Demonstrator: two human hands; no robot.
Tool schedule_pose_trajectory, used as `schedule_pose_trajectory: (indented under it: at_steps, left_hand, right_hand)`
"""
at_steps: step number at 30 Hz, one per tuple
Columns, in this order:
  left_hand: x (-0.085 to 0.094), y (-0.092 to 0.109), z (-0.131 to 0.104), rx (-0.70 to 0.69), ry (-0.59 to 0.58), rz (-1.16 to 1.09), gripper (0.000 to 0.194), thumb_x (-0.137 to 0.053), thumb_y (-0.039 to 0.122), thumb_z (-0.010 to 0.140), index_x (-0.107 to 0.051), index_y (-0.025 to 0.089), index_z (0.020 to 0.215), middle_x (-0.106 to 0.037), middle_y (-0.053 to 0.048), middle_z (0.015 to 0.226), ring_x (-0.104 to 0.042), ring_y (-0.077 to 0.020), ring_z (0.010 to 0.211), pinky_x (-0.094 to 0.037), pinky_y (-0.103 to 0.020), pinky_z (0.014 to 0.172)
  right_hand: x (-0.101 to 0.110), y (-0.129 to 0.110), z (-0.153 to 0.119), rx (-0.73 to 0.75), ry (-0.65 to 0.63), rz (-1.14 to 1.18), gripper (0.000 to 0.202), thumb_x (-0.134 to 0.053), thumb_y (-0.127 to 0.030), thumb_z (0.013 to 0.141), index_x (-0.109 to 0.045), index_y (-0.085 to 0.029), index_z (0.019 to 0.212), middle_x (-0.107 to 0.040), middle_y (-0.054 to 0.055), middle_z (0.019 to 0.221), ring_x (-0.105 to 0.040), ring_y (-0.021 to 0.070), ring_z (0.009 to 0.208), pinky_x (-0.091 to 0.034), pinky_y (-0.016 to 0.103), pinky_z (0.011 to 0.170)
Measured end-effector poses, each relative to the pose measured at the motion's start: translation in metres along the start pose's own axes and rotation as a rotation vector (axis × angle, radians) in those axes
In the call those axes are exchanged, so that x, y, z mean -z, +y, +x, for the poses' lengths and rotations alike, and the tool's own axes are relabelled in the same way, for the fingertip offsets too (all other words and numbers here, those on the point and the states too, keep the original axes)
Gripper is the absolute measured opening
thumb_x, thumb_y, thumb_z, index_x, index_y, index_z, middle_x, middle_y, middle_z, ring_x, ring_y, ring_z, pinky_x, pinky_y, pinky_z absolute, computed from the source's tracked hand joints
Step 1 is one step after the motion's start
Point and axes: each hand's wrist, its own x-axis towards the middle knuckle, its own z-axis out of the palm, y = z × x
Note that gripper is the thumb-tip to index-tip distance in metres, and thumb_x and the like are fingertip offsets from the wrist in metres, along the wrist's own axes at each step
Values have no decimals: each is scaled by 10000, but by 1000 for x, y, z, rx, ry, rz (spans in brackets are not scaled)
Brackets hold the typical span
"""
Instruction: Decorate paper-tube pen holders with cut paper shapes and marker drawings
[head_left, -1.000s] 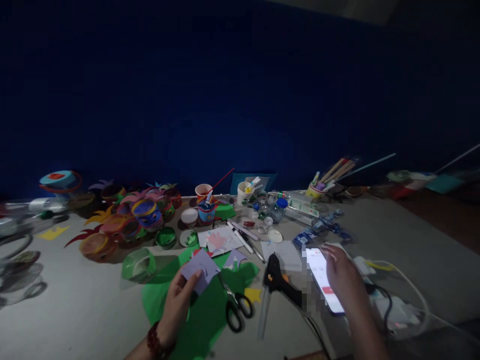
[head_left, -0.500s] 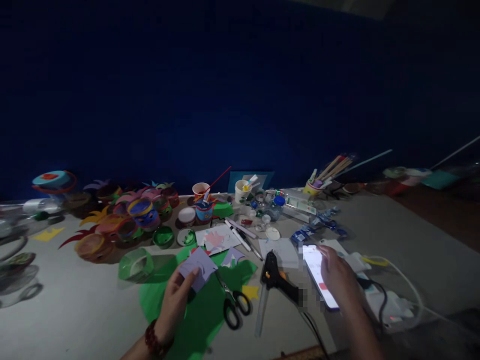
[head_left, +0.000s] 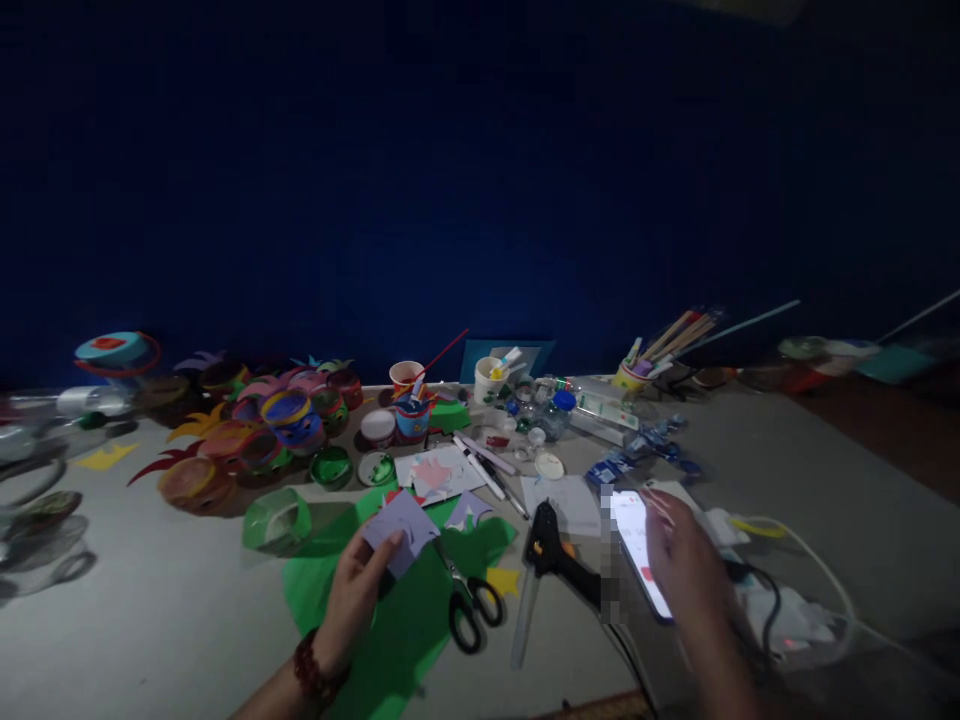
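Observation:
My left hand [head_left: 358,585], with a dark red bead bracelet, pinches a piece of purple paper [head_left: 403,532] that has a curved line on it. Below lies a large green paper sheet [head_left: 412,620], with black-handled scissors [head_left: 474,608] across its right edge. My right hand [head_left: 686,560] is over the right side of a smartphone [head_left: 641,550] with a lit screen; its fingers are blurred and partly hidden. Between the hands lie a black glue gun [head_left: 566,565], a clear glue stick [head_left: 523,620] and a yellow paper scrap [head_left: 503,581].
Several painted cups [head_left: 292,420] with paper crests crowd the left. Green paint [head_left: 330,465], markers [head_left: 480,467] and a clear bottle with a blue cap [head_left: 561,410] lie farther back. A power strip [head_left: 795,630] with cables is at right. A dark blue wall [head_left: 480,180] rises behind.
The view has shifted slightly, so things appear a little farther right. My right hand has moved slightly over the phone. My left hand still holds the purple paper.

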Motion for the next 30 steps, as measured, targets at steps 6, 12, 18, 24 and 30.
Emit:
schedule_pose_trajectory:
  at_steps: [6,12,18,24,30]
  left_hand:
    - [0,-3,0,-33,-61,-25,422,-805,390,726,-714,152,1063,-772,-96,1031,-701,-238,907,-539,-291,785]
    - [-1,-1,3,-81,-16,-52,391,-813,381,712,-732,165,1028,-772,-86,1009,-701,-235,893,-543,-300,776]
    - [-2,3,2,-85,-15,-84,430,-816,372,704,-722,158,1065,-768,-101,1032,-700,-244,920,-541,-305,790]
    - [-2,2,1,-70,-32,-120,401,-832,352,680,-735,154,1016,-776,-87,972,-698,-231,888,-536,-284,776]
    - [-5,9,-2,-20,-30,-210,404,-840,309,672,-738,150,1029,-778,-88,970,-702,-214,840,-538,-280,756]
  right_hand:
    - [4,-102,-44,149,-255,359,169,-497,-324,954,-629,-228,998,-721,73,943,-684,225,872,-538,311,761]
    - [-20,-173,-76,369,-608,364,71,-572,-244,896,-624,-228,850,-690,50,866,-668,235,857,-529,330,749]
    - [-22,-178,-75,307,-849,47,60,-683,-215,783,-631,-219,813,-709,60,892,-690,246,806,-477,289,643]
    - [-14,-182,-63,154,-981,63,64,-596,-232,804,-619,-214,748,-722,44,765,-668,195,685,-410,257,598]
    - [-24,-146,-71,-207,-936,708,187,-661,-402,760,-609,-248,852,-671,-18,684,-629,169,615,-450,237,566]
